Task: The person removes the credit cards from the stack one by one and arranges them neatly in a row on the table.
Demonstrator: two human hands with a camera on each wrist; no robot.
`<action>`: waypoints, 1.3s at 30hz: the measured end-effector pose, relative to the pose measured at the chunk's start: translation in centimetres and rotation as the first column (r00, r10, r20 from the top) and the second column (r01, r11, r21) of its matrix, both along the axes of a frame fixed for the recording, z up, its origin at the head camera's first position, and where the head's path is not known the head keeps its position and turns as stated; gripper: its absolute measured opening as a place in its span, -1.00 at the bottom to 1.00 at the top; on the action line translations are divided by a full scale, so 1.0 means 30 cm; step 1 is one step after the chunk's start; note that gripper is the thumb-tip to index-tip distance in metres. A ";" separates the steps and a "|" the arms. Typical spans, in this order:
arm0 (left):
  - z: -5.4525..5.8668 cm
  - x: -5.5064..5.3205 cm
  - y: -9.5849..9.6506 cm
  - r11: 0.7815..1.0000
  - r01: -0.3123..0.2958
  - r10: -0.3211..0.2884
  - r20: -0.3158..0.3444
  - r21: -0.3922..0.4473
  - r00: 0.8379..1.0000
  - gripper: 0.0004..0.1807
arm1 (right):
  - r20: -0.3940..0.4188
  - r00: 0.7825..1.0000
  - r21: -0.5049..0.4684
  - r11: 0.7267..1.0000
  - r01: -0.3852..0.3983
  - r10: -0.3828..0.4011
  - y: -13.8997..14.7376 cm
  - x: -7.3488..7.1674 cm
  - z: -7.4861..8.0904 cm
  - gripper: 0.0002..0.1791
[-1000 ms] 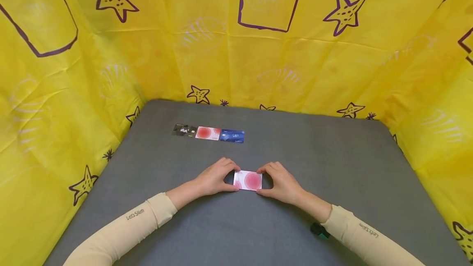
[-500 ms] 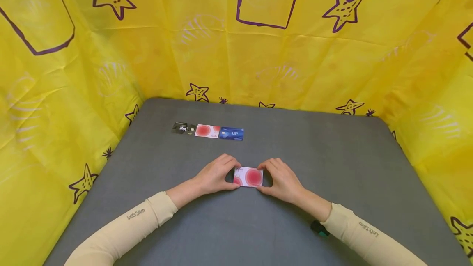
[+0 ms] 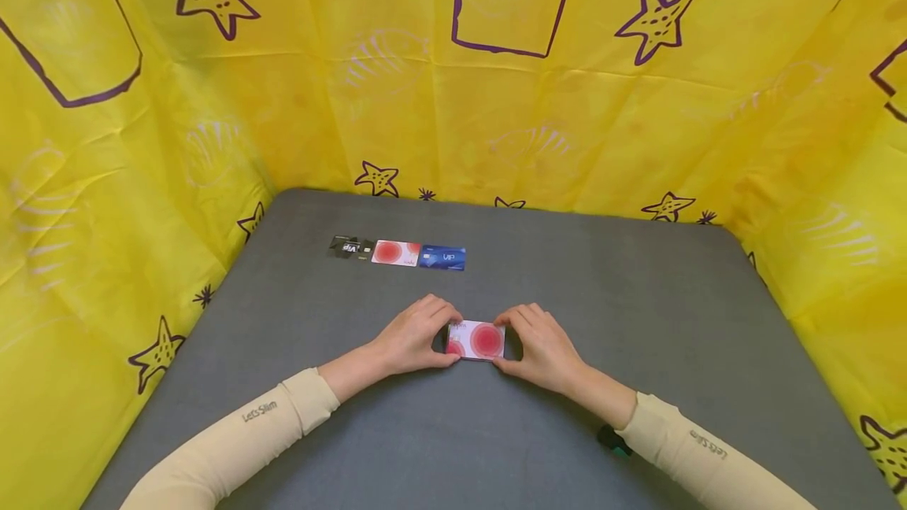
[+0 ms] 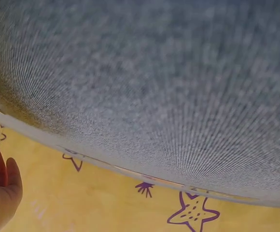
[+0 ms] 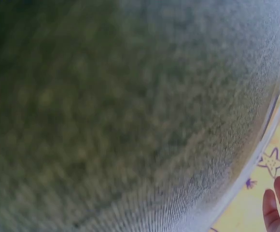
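Behind the bench [image 3: 538,447]: yellow cloth [image 3: 609,124] with purple stars, hanging along both sides too
Bench: grey top, under the hands and all the cards
Sleeves [image 3: 234,435]: cream, lettered, one on each forearm
Left hand [image 3: 418,334]: grip pinching the left end of the pink-and-white card [image 3: 478,340], thumb at the near corner, fingers at the far one
Right hand [image 3: 544,346]: grip pinching the right end in the same way
Row farther back, to the left: black card [image 3: 350,248], red-and-white card [image 3: 395,253], blue card [image 3: 442,257], side by side
Pink-and-white card: level between the hands; whether it touches the bench, I cannot tell
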State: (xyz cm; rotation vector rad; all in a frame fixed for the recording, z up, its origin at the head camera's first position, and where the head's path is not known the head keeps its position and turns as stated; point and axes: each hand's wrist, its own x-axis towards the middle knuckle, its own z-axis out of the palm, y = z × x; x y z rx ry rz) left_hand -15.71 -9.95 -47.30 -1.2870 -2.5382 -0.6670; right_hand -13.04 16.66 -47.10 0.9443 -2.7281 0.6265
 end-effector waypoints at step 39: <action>0.025 -0.150 0.080 0.999 0.032 -0.031 0.042 -0.026 0.999 -0.45 | -0.033 0.999 0.038 0.999 -0.015 0.016 0.090 -0.148 0.019 -0.45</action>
